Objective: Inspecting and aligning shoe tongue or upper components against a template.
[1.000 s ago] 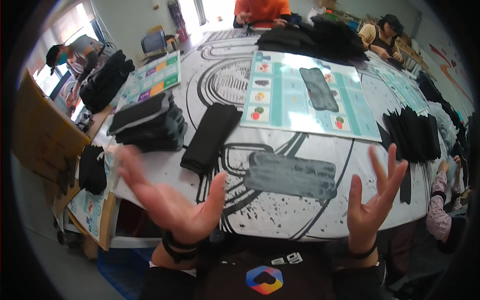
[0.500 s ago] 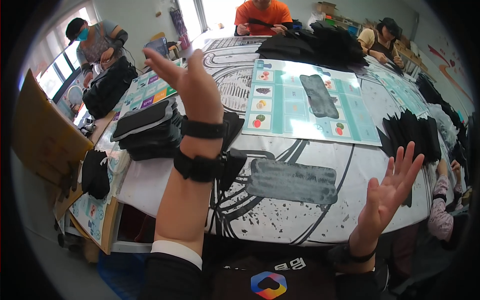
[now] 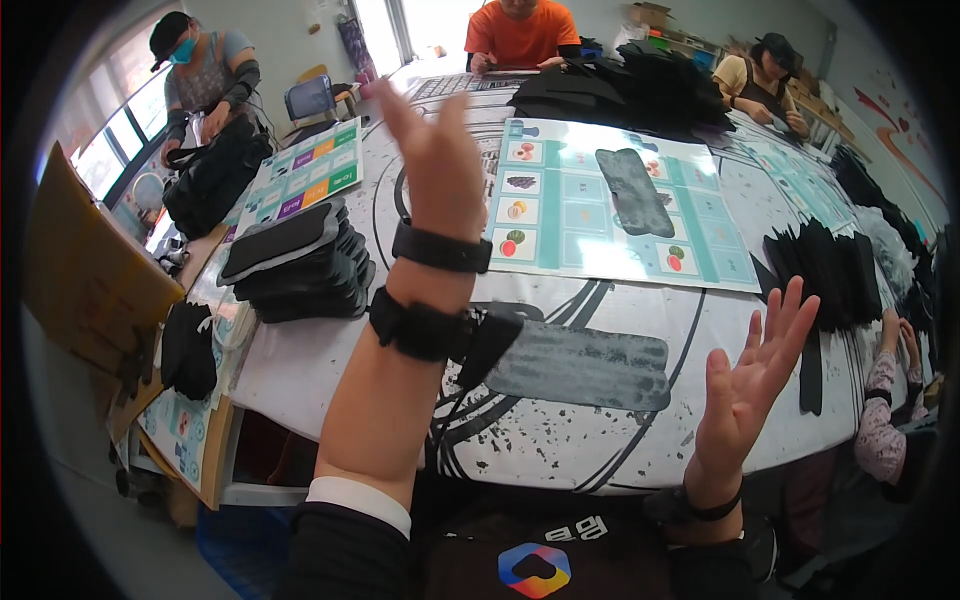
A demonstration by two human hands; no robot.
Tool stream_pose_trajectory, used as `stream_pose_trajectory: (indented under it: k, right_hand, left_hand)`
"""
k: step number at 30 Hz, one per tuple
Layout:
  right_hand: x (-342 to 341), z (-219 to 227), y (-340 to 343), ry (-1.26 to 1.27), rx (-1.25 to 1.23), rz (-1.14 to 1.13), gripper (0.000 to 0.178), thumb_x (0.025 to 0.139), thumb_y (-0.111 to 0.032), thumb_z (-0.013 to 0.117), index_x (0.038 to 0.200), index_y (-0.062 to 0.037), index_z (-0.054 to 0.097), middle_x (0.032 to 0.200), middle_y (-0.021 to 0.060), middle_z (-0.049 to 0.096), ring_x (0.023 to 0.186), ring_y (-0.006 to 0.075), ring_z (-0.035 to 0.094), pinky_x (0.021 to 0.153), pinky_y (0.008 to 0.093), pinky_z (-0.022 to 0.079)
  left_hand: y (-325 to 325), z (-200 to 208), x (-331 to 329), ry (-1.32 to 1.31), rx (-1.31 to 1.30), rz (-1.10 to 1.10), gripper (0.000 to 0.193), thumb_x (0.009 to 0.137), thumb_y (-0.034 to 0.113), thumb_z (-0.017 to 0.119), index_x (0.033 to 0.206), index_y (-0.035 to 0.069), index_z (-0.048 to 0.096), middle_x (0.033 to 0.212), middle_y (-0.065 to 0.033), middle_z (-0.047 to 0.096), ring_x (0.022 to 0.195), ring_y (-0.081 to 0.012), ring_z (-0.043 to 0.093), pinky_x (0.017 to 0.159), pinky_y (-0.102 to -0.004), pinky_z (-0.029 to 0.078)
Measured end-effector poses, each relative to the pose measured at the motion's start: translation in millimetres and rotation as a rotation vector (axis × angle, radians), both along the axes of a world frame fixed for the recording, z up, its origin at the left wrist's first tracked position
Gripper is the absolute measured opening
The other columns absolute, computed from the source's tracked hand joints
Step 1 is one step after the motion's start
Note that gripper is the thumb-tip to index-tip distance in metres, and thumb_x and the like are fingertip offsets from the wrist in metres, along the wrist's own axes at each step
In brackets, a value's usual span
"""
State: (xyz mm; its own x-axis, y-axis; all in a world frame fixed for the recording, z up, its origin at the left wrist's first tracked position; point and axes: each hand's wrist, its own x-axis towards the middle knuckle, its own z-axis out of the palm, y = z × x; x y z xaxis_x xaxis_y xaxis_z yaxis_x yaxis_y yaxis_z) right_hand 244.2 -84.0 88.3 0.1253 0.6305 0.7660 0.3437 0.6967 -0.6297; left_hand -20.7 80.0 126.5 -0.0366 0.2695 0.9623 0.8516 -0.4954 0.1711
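Table (image 3: 290,385), one – white cover with black line drawing and dark specks, filling the middle of the view. Chart board (image 3: 600,262), one, teal and white with fruit pictures, flat on the table. Heap of black cloth (image 3: 630,88), one, beyond the board. Stack of dark pads (image 3: 297,262), one, grey-edged, at left. Bundle of black strips (image 3: 825,275), one, upper edge ragged, at right. Grey pad (image 3: 590,370), one, mottled, flat crosswise near the person, its left end partly masked by the left wrist's gear. Second grey pad (image 3: 635,192), one, mottled, lying slantwise on the board. Left hand (image 3: 440,170), raised, blurred – fingers spread wide, nothing seen in its hold, the board's left edge behind it. Right hand (image 3: 748,395), raised right of the near pad, fingers spread, palm bare. Black wristbands (image 3: 442,248), worn on both arms
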Motion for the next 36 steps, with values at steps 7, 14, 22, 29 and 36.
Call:
stream_pose_trajectory:
  k: [7, 14, 22, 29, 36]
  right_hand:
    - [24, 8, 14, 0.362, 0.030, -0.071, 0.081, 0.078, -0.004, 0.051, 0.143, -0.0089, 0.005, 0.146, 0.0188, 0.014, 0.133, 0.0315, 0.017, 0.107, 0.0453, 0.007]
    - [60, -16, 36, 0.477, -0.034, -0.183, 0.072, 0.081, -0.004, 0.048, 0.143, -0.0082, 0.012, 0.144, 0.0194, 0.020, 0.131, 0.0301, 0.022, 0.105, 0.0406, 0.015]
    - [57, -32, 41, 0.370, -0.088, -0.179, 0.071, 0.081, -0.004, 0.048, 0.143, -0.0079, 0.014, 0.143, 0.0187, 0.022, 0.130, 0.0294, 0.024, 0.105, 0.0401, 0.016]
    - [64, -34, 38, 0.337, -0.088, -0.175, 0.071, 0.081, -0.003, 0.047, 0.143, -0.0079, 0.012, 0.143, 0.0171, 0.023, 0.130, 0.0290, 0.026, 0.105, 0.0393, 0.017]
    - [50, -32, 35, 0.361, -0.131, -0.118, 0.069, 0.080, -0.003, 0.047, 0.142, -0.0058, 0.015, 0.143, 0.0163, 0.023, 0.129, 0.0264, 0.026, 0.106, 0.0380, 0.017]
  left_hand:
    - [8, 2, -19, -1.331, -0.215, -0.436, 0.073, 0.076, 0.014, 0.051, 0.139, 0.000, 0.018, 0.139, -0.0195, 0.028, 0.126, -0.0261, 0.031, 0.104, -0.0315, 0.023]
    - [-25, -13, -26, -0.840, -1.130, -0.774, 0.042, 0.084, 0.020, 0.053, 0.123, 0.003, 0.049, 0.118, -0.0117, 0.054, 0.113, -0.0210, 0.044, 0.097, -0.0304, 0.032]
    - [-68, -30, -83, 0.630, -1.592, -0.041, 0.052, 0.062, 0.049, 0.072, 0.081, 0.003, 0.058, 0.078, -0.0133, 0.061, 0.076, -0.0279, 0.059, 0.065, -0.0352, 0.046]
    - [-81, -37, -92, 0.644, -1.616, -0.132, 0.048, 0.064, 0.042, 0.076, 0.082, 0.002, 0.054, 0.075, -0.0100, 0.057, 0.071, -0.0233, 0.056, 0.062, -0.0321, 0.043]
    - [-98, -17, -104, 0.515, -1.538, -0.164, 0.019, 0.070, 0.016, 0.061, 0.081, 0.001, 0.060, 0.071, -0.0128, 0.061, 0.066, -0.0240, 0.059, 0.062, -0.0322, 0.046]
